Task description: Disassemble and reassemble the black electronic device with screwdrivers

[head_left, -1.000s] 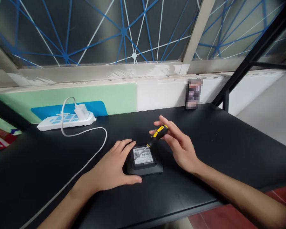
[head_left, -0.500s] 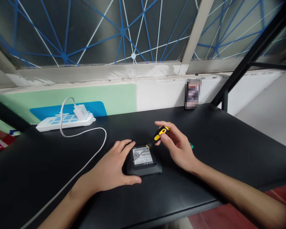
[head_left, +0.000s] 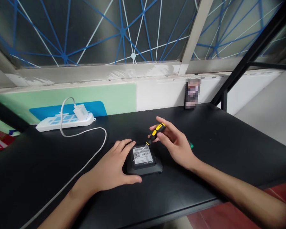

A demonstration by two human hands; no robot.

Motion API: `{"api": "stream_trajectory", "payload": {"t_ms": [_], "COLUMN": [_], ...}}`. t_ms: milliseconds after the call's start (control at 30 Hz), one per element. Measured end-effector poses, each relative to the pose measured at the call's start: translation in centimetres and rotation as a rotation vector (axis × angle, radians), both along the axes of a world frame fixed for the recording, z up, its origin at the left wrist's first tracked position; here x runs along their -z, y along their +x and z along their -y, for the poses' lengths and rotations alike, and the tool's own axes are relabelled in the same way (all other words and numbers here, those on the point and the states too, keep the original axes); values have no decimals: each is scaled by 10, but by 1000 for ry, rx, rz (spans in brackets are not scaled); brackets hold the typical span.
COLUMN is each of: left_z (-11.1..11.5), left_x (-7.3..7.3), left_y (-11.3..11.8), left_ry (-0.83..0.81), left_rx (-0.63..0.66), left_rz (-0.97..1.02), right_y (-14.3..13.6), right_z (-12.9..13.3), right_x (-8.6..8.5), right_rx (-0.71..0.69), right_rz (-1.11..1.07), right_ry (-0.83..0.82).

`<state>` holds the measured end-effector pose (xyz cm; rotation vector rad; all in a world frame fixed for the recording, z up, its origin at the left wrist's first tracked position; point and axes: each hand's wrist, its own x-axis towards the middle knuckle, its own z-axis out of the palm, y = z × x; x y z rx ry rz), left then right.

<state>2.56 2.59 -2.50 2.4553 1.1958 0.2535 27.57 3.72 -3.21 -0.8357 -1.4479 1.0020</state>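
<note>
A black device point(head_left: 146, 170) with a white printed label lies on the black table in the middle of the head view. My left hand point(head_left: 112, 165) rests around its left side, fingers at the far edge and thumb along the near edge. Between the thumb and fingers of my right hand point(head_left: 178, 143) is a black and yellow screwdriver point(head_left: 155, 133). It leans to the right, and its metal tip meets the device near the left end of the label. A small green item point(head_left: 191, 145) shows partly behind my right hand.
A white power strip point(head_left: 62, 122) with a plugged-in charger point(head_left: 81, 112) lies at the back left. Its white cable point(head_left: 85, 163) curves to the front left. A pixelated upright object point(head_left: 192, 93) leans on the back wall; a red package point(head_left: 1, 139) is far left.
The screwdriver handle has turned and shifted slightly left, and the fingers of my right hand have shifted and spread around it. My left hand and the device look almost unmoved.
</note>
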Motion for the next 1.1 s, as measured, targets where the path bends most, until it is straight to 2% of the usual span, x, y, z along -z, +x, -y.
{"api": "stream_trajectory", "payload": {"t_ms": [300,533,733,900,1100], "left_z": [-1,0,1,4,5], "left_x": [1,2,3,-1,-2], "left_y": [0,-1,-2,-4,-5], "left_ry": [-11,-6,3,9,16], "left_rx": [-17,5,-8,15,38], "left_rz": [8,31,17,25,56], "right_y": [9,19,25,30,28], "right_z": [-14,-23,-30,-34,-32], "right_x": [-4,-5,-5,-5,-4], "right_rx": [135,210,298,410,394], "right_rz": [-75,-76,-39,-2,40], "right_ry": [-63,-44,13,137,187]}}
